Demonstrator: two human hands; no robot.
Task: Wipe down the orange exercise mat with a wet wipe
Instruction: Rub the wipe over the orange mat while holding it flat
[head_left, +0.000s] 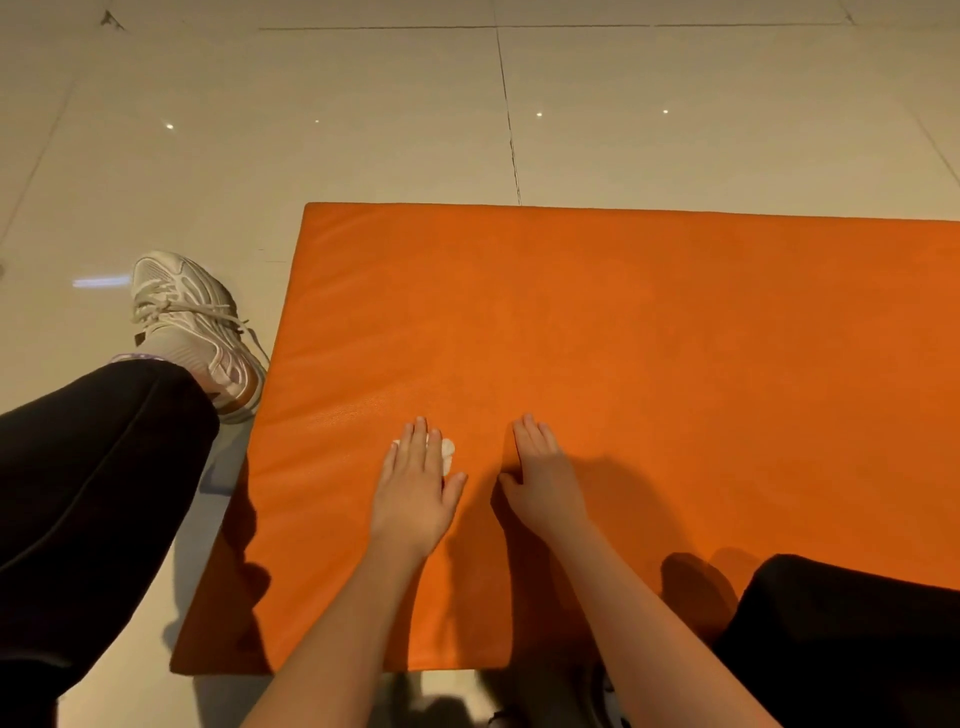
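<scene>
Two bare forearms reach forward from the bottom edge, side by side. Right knee (841, 639) in black cloth at lower right, resting on the near part of the mat (623, 322). Left leg (93, 467), also in black, lies off the mat to the left, over the floor (363, 104).

Both hands lie palm-down on the mat, near its near-left part, close together but not touching. Left hand (415, 488): fingers straight and flat, pressing the wipe (447, 448) against the mat. Wipe is mostly hidden under the fingers; small white bits show at the fingertips and beside the index finger. Right hand (545, 478): flat on the bare mat just right of the left hand, fingers extended, thumb out to the left, holding nothing.

The orange mat lies flat on the floor and runs out of frame to the right; its left and far edges are visible, the surface slightly rippled near the left edge.

White laced shoe (192, 322) on the left foot, just beside the mat's left edge.

Beyond: glossy pale floor tiles with dark grout lines and small light reflections.
</scene>
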